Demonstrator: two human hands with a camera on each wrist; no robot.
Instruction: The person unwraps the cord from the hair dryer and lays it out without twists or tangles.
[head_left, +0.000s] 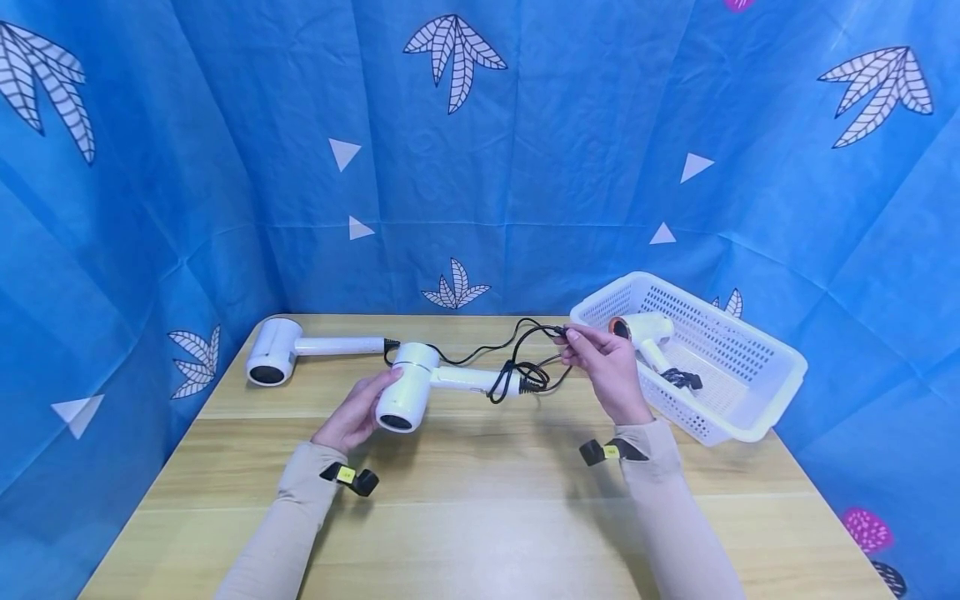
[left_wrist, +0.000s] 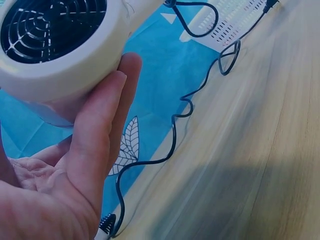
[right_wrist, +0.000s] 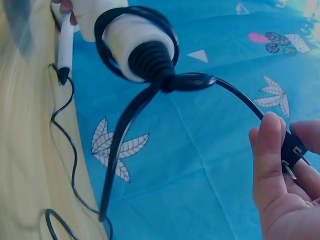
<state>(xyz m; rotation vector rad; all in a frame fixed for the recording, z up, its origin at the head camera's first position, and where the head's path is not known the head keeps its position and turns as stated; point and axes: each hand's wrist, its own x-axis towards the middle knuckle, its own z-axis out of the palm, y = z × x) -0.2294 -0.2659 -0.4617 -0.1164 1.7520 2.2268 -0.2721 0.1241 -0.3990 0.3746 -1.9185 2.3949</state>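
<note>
My left hand (head_left: 358,417) grips a white hair dryer (head_left: 408,392) by its head, above the wooden table. The dark grille on the dryer's end shows in the left wrist view. Its handle points right, with a black cord (head_left: 528,372) looped around the handle's end. My right hand (head_left: 607,371) pinches the cord's black plug (right_wrist: 291,150) between thumb and fingers, and two metal prongs stick out. Behind and to the left, a second white hair dryer (head_left: 279,346) lies on the table, its own cord (left_wrist: 175,130) trailing right in loose bends.
A white perforated basket (head_left: 783,375) stands at the back right, just beyond my right hand. Inside it lies another white hair dryer (head_left: 651,327) with an orange-ringed end and a bundled black cord (head_left: 678,379). A blue patterned curtain (head_left: 585,167) hangs behind the wooden table (head_left: 480,517).
</note>
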